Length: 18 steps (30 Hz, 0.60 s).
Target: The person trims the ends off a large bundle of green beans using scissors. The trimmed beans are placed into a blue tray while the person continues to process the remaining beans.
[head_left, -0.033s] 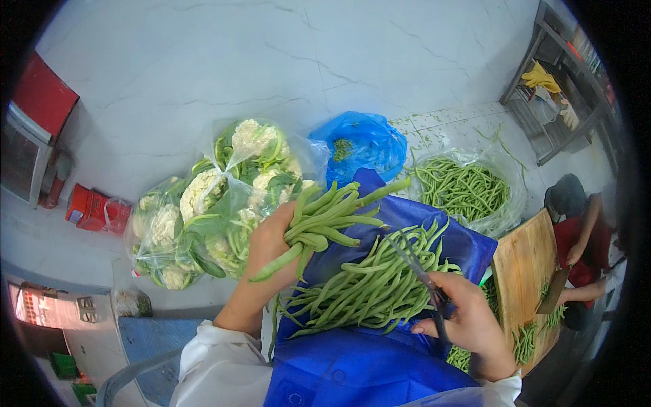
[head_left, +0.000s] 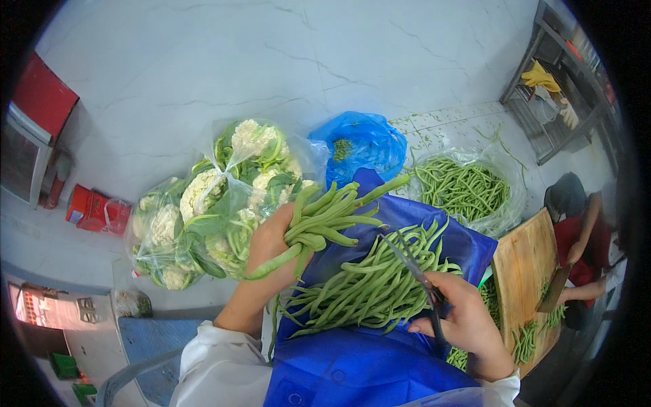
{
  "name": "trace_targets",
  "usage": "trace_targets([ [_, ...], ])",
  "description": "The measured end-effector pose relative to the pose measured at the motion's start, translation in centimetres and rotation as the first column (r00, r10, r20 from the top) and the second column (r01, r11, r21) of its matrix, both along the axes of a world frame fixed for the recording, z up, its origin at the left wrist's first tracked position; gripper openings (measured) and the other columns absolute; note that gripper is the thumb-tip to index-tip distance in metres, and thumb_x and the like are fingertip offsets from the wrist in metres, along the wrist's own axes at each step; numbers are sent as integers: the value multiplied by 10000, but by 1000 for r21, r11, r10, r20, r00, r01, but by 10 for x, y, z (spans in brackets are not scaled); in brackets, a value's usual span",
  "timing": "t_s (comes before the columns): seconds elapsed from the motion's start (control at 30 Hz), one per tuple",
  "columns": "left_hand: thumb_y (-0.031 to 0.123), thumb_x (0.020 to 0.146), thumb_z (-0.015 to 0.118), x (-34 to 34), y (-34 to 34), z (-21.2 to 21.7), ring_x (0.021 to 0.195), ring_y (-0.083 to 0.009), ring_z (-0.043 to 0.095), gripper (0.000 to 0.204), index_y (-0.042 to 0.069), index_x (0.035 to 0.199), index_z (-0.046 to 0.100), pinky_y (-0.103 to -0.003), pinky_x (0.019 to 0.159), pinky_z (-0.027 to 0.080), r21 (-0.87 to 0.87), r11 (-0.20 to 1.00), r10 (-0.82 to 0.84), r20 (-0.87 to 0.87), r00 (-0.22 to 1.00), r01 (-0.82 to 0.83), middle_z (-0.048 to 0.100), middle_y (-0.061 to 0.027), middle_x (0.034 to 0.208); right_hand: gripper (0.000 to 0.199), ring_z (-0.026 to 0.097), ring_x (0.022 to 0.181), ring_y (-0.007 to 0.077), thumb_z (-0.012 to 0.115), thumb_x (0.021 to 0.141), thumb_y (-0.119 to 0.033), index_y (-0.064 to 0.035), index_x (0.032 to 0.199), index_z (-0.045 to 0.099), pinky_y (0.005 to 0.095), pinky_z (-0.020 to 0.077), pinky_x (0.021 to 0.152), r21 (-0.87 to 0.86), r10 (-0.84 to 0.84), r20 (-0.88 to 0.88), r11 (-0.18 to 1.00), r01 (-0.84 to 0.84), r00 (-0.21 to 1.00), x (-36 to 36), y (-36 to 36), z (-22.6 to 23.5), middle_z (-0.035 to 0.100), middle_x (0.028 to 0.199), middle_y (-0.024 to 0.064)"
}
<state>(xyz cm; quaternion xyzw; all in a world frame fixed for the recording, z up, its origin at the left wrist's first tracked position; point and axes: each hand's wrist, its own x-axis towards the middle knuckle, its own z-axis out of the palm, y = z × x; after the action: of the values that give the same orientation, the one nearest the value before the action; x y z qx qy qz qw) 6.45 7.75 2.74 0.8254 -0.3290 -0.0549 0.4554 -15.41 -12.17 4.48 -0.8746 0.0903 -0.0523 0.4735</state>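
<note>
My left hand [head_left: 270, 244] is closed around a bunch of green beans [head_left: 332, 220], their ends fanning out to the right. In my right hand [head_left: 464, 312] is a pair of black-handled scissors [head_left: 415, 268], blades parted and pointing up and left, near the tips of the bunch but apart from them. Below both hands a larger pile of green beans [head_left: 369, 292] lies on a blue apron [head_left: 339, 370] across my lap. Part of the scissors' handle is hidden by my fingers.
Clear bags of cauliflower [head_left: 203, 197] stand at the left. Ahead sits a blue plastic bag [head_left: 380, 146] with green scraps; right of it, a clear bag of green beans [head_left: 468, 186]. At the right, another person's hand holds a cleaver [head_left: 555, 290] over a wooden board [head_left: 519, 261].
Almost nothing differs. The scissors and my right hand have shifted very slightly left, while the bunch in my left hand stays nearly still.
</note>
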Motion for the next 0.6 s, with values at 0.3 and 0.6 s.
trace_targets([
  [0.3,62,750,634,-12,-1,-5,713,-176,581,302,25,1041,560,-305,670,477,-5,1000,-5,55,998,6,606,-85,814,520,564,653,226,848,679,-234,-9,1082,608,326,468,619,131,-33,-28,991,37,999,8,19,-15,575,760,124],
  [0.6,43,762,658,-14,0,-12,749,-138,595,299,28,1050,580,-292,683,488,-61,998,2,-260,966,-18,619,-57,835,536,592,652,283,848,661,-246,-22,1081,604,351,478,610,-45,-86,-8,995,86,996,-6,16,-20,597,766,141],
])
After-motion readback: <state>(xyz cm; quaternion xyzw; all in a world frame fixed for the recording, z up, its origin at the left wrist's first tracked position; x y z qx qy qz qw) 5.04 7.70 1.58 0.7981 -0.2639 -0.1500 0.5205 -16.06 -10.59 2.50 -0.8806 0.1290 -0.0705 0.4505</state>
